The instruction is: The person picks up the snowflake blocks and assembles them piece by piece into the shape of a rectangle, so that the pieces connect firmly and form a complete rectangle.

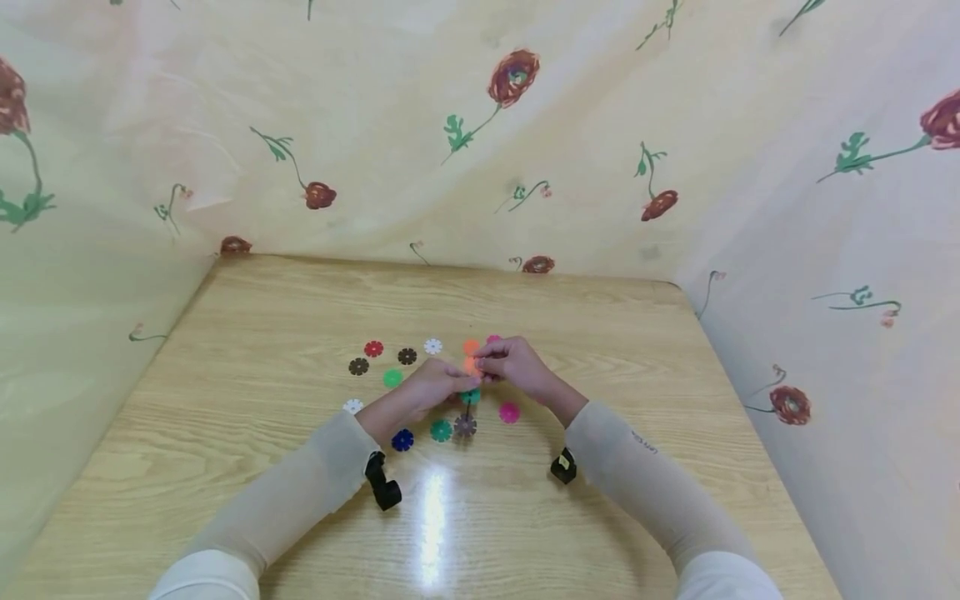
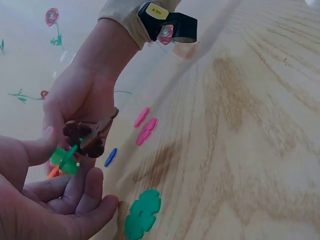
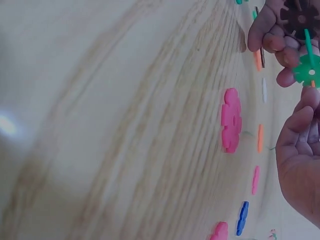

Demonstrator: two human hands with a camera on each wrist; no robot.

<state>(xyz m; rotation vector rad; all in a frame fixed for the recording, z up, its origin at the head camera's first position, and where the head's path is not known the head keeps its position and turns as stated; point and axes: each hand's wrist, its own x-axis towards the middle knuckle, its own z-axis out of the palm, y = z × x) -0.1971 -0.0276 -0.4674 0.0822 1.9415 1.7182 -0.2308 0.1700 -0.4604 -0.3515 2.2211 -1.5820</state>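
Above a pale wood-grain desk (image 1: 225, 417), the left hand (image 1: 435, 383) pinches a bright green, round, notched plastic disc (image 3: 303, 74) joined to brown, notched plastic discs (image 3: 295, 21). The right hand (image 1: 521, 368) pinches an orange, notched plastic disc (image 1: 472, 365), mostly hidden by fingers, against the green one's edge. Around the hands, flat on the desk, lie loose notched plastic discs, including red (image 1: 373, 349), dark blue (image 1: 402, 440) and pink (image 1: 509, 412) ones.

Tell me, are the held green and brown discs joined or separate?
Joined: the right wrist view shows a green disc slotted edge-on into a brown disc.
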